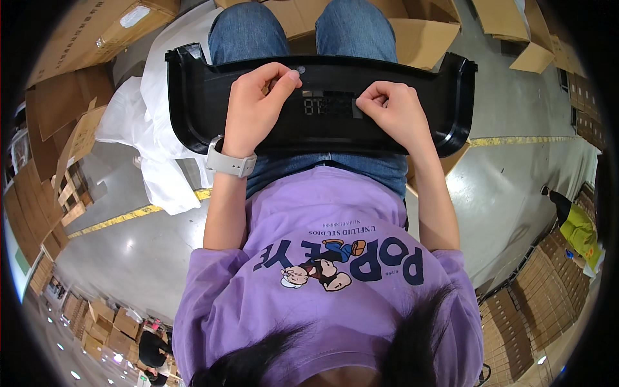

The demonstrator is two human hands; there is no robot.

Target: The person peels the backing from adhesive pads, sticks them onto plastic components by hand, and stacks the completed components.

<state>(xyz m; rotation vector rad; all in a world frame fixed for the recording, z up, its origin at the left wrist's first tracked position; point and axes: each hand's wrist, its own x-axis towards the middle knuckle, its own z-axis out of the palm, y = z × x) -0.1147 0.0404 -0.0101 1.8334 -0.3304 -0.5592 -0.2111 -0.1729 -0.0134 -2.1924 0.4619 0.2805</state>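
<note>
A wide black plastic panel point(213, 103) with raised, curved ends lies across my lap on my jeans. My left hand point(255, 103), with a grey watch strap point(231, 164) at the wrist, is over its left half, thumb and forefinger pinched together. A small pale round spot point(301, 69) shows right by those fingertips; I cannot tell whether they hold it. My right hand point(396, 113) is closed in a pinch at the right end of a dark rectangular patch point(329, 107) with light markings, near the panel's middle. What sits between its fingertips is too small to make out.
White foam sheeting point(138, 122) hangs beside the panel's left end. Open cardboard boxes point(419, 42) stand beyond my knees, with a large carton point(97, 35) at far left. Yellow lines point(516, 141) cross the grey floor. A person in a yellow-green top point(579, 229) is at far right.
</note>
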